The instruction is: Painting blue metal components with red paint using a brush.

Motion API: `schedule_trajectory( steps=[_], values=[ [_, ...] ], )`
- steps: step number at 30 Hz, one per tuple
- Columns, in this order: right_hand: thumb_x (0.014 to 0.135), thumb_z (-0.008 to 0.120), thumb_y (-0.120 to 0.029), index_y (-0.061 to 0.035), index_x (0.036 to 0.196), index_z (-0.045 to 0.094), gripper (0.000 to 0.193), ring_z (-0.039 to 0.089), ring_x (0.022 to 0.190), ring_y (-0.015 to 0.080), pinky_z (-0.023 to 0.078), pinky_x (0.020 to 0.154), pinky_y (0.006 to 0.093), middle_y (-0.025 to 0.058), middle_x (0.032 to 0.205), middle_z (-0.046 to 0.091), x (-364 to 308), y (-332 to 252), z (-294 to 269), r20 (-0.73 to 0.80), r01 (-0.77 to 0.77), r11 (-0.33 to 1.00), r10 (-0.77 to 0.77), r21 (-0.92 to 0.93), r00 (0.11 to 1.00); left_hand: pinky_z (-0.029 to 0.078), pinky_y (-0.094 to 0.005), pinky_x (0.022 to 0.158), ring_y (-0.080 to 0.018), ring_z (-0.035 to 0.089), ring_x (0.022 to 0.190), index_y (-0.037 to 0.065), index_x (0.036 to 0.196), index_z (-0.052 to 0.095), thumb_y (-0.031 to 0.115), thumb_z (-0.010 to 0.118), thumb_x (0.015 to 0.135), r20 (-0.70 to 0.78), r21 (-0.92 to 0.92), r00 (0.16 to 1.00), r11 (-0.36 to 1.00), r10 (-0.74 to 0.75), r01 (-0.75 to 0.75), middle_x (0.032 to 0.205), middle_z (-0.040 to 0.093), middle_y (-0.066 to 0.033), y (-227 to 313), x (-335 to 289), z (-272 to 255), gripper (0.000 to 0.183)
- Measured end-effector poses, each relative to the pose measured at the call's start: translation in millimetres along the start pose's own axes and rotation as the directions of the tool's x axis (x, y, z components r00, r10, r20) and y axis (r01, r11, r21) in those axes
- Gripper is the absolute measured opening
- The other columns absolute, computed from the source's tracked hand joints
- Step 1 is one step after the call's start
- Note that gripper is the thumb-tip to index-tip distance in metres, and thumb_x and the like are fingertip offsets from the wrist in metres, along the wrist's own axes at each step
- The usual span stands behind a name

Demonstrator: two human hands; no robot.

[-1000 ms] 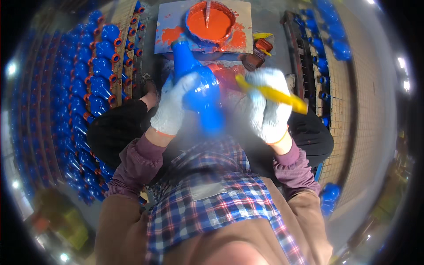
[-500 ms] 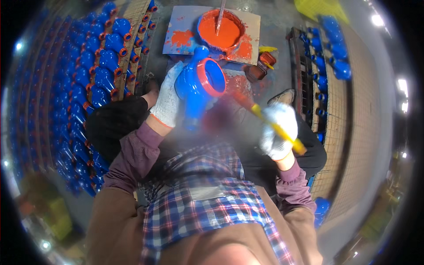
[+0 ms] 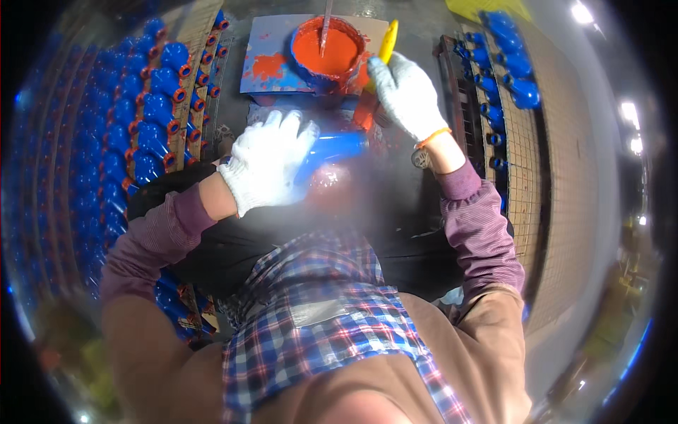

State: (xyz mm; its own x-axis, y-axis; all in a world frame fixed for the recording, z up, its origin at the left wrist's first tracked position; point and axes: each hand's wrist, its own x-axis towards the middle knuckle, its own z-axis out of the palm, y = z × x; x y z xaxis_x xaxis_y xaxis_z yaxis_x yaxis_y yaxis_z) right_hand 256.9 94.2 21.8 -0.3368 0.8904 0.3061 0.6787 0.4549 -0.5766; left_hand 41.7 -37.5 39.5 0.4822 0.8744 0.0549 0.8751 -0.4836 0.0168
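In the head view, a bucket (image 3: 319, 80) of orange-red paint sits on a paint-splattered board (image 3: 265, 39), above grey floor (image 3: 417, 28). Left of the bucket stand rows of glossy blue fittings (image 3: 157, 109) with red ends; right of it, a mesh panel (image 3: 530, 155). Nearer the wearer than the bucket, a blurred blue pipe fitting (image 3: 335, 146) meets the left hand (image 3: 268, 159), whose grip I cannot tell; the right hand (image 3: 408, 95), right of the bucket, clasps a yellow-handled paintbrush (image 3: 388, 41).
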Motion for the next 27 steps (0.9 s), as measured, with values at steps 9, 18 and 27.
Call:
schedule_trajectory(
  steps=[9,18,27],
  values=[
    [0.092,0.061,-0.02,-0.0044,0.086,0.058,0.018,0.059,0.061,0.0324,0.047,0.055,0.0374,0.0144,0.072,0.057,-43,-22,-15,-0.222,0.307,0.952,-0.297,0.008,0.929,0.054,-0.0421,0.073,-0.0335,0.059,0.094,0.005,0.117,0.059,0.041,0.077,0.063,0.122,-0.042,0.991,0.998,0.047,-0.042,0.109,0.058,-0.0188,-5,13,-11,0.067],
    [0.088,0.06,-0.003,-0.0007,0.102,0.063,0.014,0.064,0.083,0.0307,0.05,0.073,0.0349,0.0139,0.095,0.064,-85,-16,-23,-0.263,0.306,0.887,-0.221,0.347,0.939,0.052,-0.0333,0.087,-0.022,0.066,0.096,0.0,0.119,0.058,0.034,0.081,0.069,0.351,-0.837,0.936,0.441,-0.022,0.325,0.107,0.066,-0.0121,-21,0,22,0.064],
    [0.087,0.058,0.003,-0.0002,0.111,0.061,0.025,0.059,0.103,0.0207,0.048,0.09,0.0306,0.01,0.11,0.059,-109,11,-6,-0.218,0.037,0.651,0.199,0.758,0.956,0.052,-0.0294,0.087,-0.0164,0.061,0.1,0.002,0.117,0.058,0.027,0.046,0.1,0.455,-0.679,0.846,-0.723,-0.278,0.127,0.11,0.063,-0.0081,3,-48,114,0.032]
  ],
)
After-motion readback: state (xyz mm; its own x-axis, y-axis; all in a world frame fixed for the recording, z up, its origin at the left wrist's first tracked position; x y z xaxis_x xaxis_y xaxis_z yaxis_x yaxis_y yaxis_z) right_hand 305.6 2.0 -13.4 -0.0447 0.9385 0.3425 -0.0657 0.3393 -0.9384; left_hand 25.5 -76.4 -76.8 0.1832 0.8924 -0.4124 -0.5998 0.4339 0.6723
